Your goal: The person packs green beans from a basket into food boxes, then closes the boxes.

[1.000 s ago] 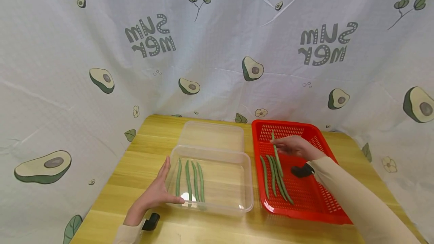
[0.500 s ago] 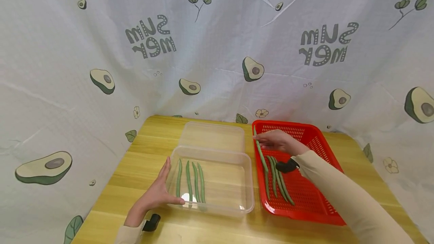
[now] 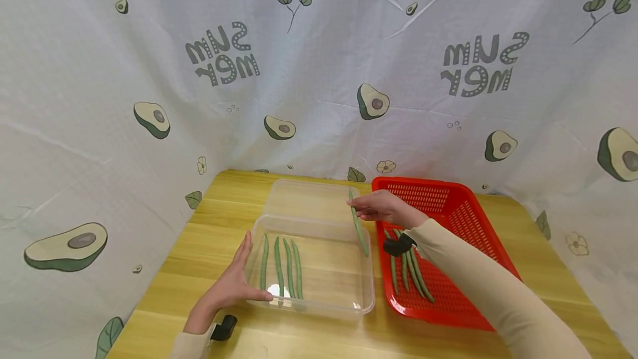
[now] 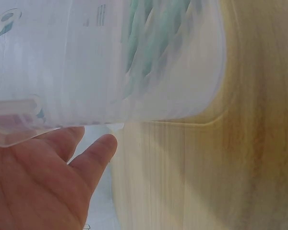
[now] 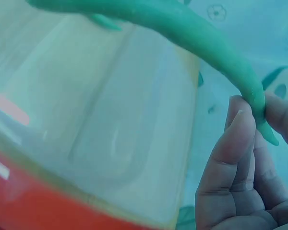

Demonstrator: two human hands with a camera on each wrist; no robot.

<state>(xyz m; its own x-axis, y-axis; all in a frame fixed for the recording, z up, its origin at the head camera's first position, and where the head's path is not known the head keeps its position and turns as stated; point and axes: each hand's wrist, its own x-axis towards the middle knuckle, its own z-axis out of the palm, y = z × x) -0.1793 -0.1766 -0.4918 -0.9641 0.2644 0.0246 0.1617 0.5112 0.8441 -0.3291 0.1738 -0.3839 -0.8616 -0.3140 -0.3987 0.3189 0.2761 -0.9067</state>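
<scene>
My right hand (image 3: 381, 206) pinches a green bean (image 3: 358, 226) near its far end, over the right wall of a clear plastic container (image 3: 333, 306). In the right wrist view the held bean (image 5: 182, 28) hangs from thumb and fingertips, reaching across the container. My left hand (image 3: 234, 278) rests against the container's near left corner, thumb along the front rim and straight fingers up the left side. The left wrist view shows this hand (image 4: 43, 177) beside the cloudy wall. Several green beans (image 3: 278, 265) lie side by side in the container's left half.
On the right stands a red plastic basket (image 3: 423, 320) with several green beans (image 3: 416, 273) in its left part, partly hidden by the right wrist. A clear lid (image 3: 309, 198) lies behind the container on the wooden table (image 3: 199, 242). A printed cloth (image 3: 319, 71) hangs behind.
My right hand has carried the green bean leftward out of the red basket and over the container's right edge. The left hand has stayed at its corner.
</scene>
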